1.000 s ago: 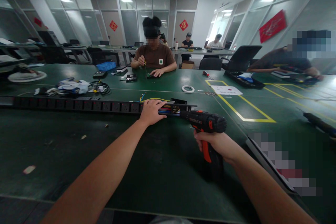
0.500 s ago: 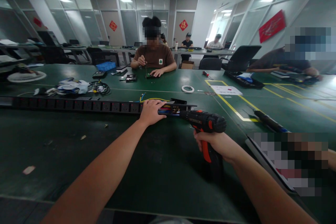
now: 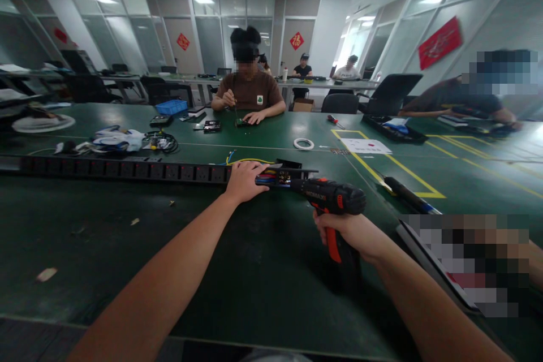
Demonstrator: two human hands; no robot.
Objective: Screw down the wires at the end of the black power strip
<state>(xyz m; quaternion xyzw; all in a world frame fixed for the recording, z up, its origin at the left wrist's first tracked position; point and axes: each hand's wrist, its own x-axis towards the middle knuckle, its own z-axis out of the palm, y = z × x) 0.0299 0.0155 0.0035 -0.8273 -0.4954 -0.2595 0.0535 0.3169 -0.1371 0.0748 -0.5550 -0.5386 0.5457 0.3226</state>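
Note:
A long black power strip (image 3: 139, 171) with a row of sockets lies across the green table, reaching out of view on the left. My left hand (image 3: 246, 182) is closed over it near its right end, fingers on top and thumb at the front. Coloured wires (image 3: 267, 179) show in the opened end beside my thumb. My right hand (image 3: 345, 232) grips the handle of a black and orange cordless drill (image 3: 335, 197). The drill points left, its nose at the wired end; the bit's exact contact cannot be made out. Yellow and blue wires (image 3: 246, 160) stick out behind the strip.
A white ring (image 3: 304, 143) lies beyond the strip. To the right are a black pen-shaped tool (image 3: 407, 193), a printed sheet (image 3: 366, 146) and a black tray (image 3: 394, 129). Cables (image 3: 161, 141) are heaped at the left. A co-worker (image 3: 248, 90) sits opposite; others are at the right.
The black pen-shaped tool on the right has shifted left across the table. My hands, the drill and the power strip look the same as before.

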